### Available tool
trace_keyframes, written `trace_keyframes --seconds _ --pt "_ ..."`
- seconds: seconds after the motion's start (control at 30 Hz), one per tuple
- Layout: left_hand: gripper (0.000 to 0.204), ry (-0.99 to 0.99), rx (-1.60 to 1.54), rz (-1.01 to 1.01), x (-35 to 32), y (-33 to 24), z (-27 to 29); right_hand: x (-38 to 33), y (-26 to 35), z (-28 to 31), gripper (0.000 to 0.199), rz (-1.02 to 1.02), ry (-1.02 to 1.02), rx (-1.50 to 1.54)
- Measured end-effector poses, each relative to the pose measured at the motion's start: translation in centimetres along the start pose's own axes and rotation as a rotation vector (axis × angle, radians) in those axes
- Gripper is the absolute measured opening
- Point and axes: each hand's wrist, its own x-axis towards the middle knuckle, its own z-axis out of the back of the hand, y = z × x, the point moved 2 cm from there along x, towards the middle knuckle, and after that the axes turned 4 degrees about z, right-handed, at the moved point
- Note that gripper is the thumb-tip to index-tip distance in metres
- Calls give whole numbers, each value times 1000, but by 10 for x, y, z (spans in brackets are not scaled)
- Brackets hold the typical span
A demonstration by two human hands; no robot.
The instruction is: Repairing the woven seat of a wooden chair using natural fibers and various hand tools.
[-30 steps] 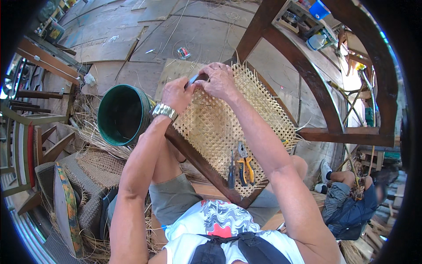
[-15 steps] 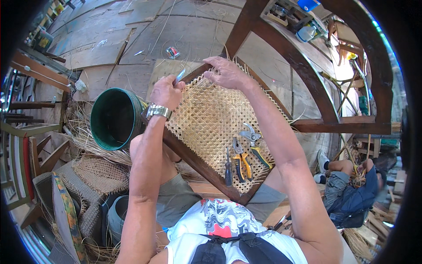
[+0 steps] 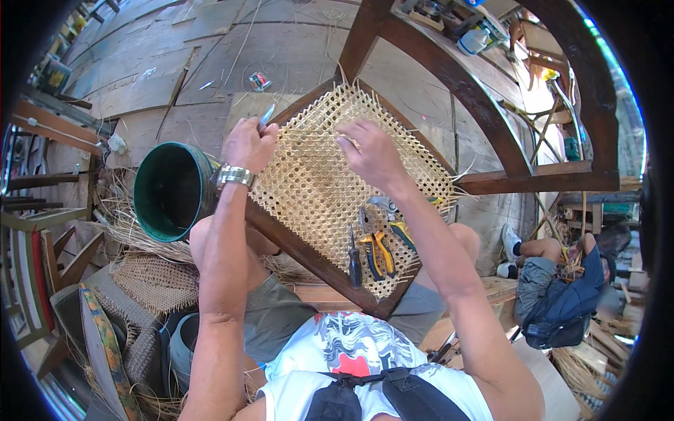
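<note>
A woven cane panel (image 3: 302, 165) lies in a dark wooden chair frame (image 3: 309, 263) across my lap, its loose strand ends sticking out along the edges. At its left edge, my left hand (image 3: 247, 145) is closed round a small knife-like tool (image 3: 267, 114); only a shiny pointed blade shows. Over the panel's upper right part is my right hand (image 3: 372, 154), thumb and fingers a little apart, with nothing visible between them. On the panel's near end lie a dark screwdriver (image 3: 354, 265), yellow-and-black pliers (image 3: 378, 245) and pruning shears (image 3: 400, 230), the shears partly behind my right forearm.
A green bucket (image 3: 140, 193) stands left of the frame, beside cane strips (image 3: 116, 210) and woven pieces (image 3: 158, 281). The frame's curved dark back (image 3: 456, 77) rises at the right. Another person (image 3: 554, 291) sits at the far right. A small can (image 3: 259, 81) is on the plank floor.
My right hand has moved from the panel's far corner toward me, over the weave. My left hand keeps the bladed tool. The whole view has shifted slightly.
</note>
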Motion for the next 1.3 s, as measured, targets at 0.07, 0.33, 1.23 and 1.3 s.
trace_keyframes --seconds 0.07,0.33,1.23,1.3 --pt "36 -56 11 -8 -6 -10 -2 27 -6 -18 15 103 89 -64" --pt "23 15 25 -46 -4 -3 -7 68 0 -54 10 307 396 -312" --pt "34 -108 -251 71 16 19 -8 -194 118 32 71 -300 78 -337" --pt "42 -186 -361 78 14 27 -6 -201 128 24 77 -299 106 -382"
